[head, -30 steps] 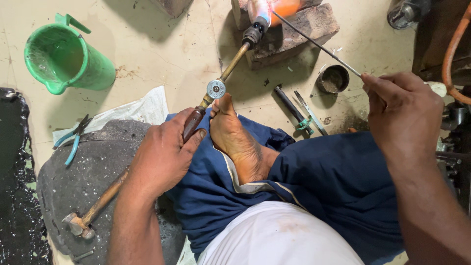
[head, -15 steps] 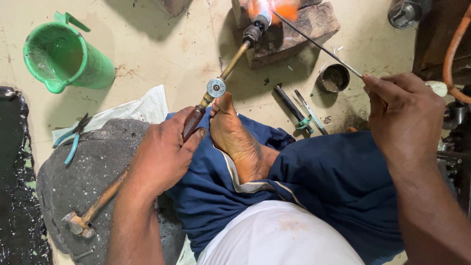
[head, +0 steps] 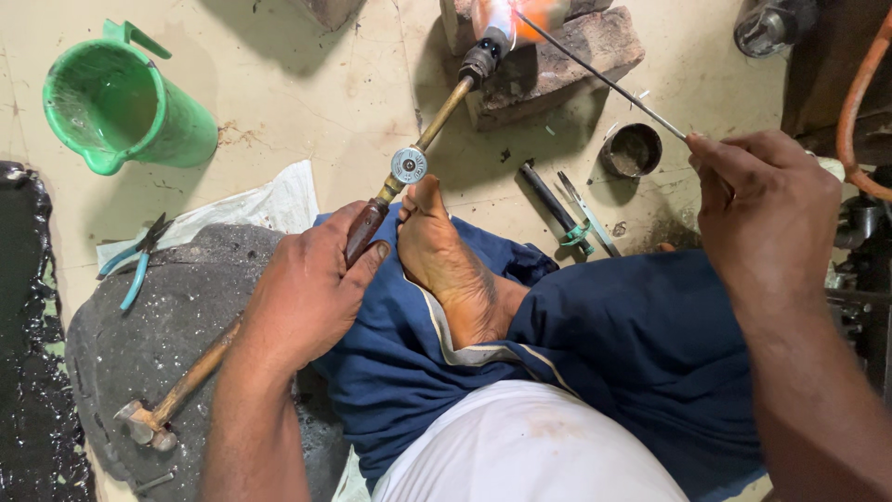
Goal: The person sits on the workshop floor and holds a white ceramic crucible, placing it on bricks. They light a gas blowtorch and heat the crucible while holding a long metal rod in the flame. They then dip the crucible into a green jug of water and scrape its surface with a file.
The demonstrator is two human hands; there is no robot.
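Fingers of the left hand [head: 302,297], left of centre in the frame, are wrapped around the dark handle of a gas torch [head: 423,149], thumb laid along it. That torch runs up and to the right from the hand, past a round silver valve knob, to a black nozzle at the top centre, where a bright orange-white flame glows against a block of bricks [head: 567,60]. At the right edge, the right hand [head: 767,214] pinches a thin metal rod [head: 604,82] between thumb and fingertips; the rod slants up and to the left so that its far tip sits in the glow at the nozzle, over the bricks. A bare foot [head: 451,265] rests on folded blue trousers in the middle of the frame, its toes just beside the torch's brass tube. On the pale floor beyond the foot lie a small dark round tin [head: 632,151] and a pair of tools with teal handles [head: 571,212]. A green plastic jug [head: 125,107] stands in the upper left. Lower left, a wooden-handled hammer [head: 181,390] lies on a rough grey slab [head: 139,325], with blue-handled pliers [head: 137,260] at the slab's upper edge. An orange hose [head: 853,112] curves down the upper right.
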